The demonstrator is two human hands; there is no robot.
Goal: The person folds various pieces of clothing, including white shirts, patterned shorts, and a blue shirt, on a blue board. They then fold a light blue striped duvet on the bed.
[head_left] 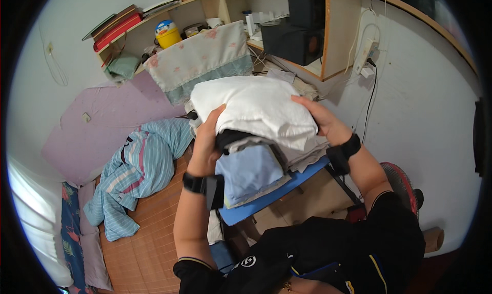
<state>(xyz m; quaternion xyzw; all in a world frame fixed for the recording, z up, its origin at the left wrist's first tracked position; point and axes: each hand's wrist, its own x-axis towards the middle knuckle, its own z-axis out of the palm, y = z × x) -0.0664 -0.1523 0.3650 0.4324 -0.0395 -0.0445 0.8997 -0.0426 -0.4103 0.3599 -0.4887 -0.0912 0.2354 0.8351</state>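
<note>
Left of the left hand point(207, 143), a blue striped blanket point(146, 161) is lying bunched on a brown mat point(141, 222). The left hand is clasping the near left side of a white cloth bundle point(251, 104), its thumb showing and its other fingers mostly hidden. Just right of that hand, black cloth point(231, 139) is peeking from under the bundle; below, a light-blue folded cloth point(249, 173) is resting on a blue table point(297, 182). The bundle is spanning the gap between both hands; whether it is bearing on the pile is unclear. Below the right hand point(322, 120), which is gripping the bundle's right end, grey cloth point(306, 153) is lying. The person is apparently steadying the bundle over the stack; the next move is likely calling for even, two-handed support.
</note>
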